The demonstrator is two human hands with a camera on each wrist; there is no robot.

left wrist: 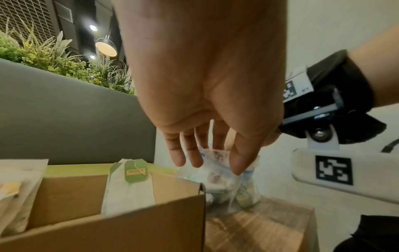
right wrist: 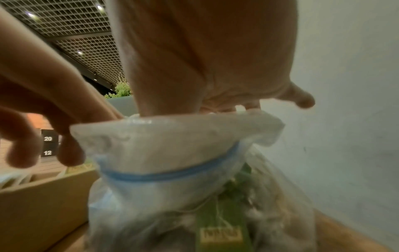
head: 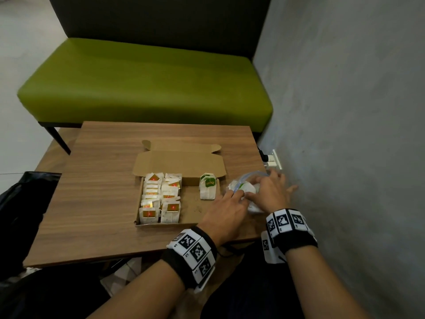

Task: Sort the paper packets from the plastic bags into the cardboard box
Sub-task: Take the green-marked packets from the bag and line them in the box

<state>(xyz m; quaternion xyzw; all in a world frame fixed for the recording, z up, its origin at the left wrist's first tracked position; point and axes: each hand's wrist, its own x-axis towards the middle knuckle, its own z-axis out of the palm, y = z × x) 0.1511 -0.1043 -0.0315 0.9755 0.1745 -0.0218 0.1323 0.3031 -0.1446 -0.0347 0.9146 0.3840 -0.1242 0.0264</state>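
An open cardboard box lies on the wooden table. Its left side holds rows of paper packets with red and yellow tags; a few green-tagged packets stand at its right end. Just right of the box sits a clear plastic zip bag holding more green-tagged packets. My left hand pinches the bag's near rim between thumb and fingers. My right hand grips the far rim, its thumb and fingertips hidden behind the folded rim, little finger spread out.
A grey wall runs close along the table's right edge, with a socket and plug beside the bag. A green bench stands behind the table. A black bag lies at the left.
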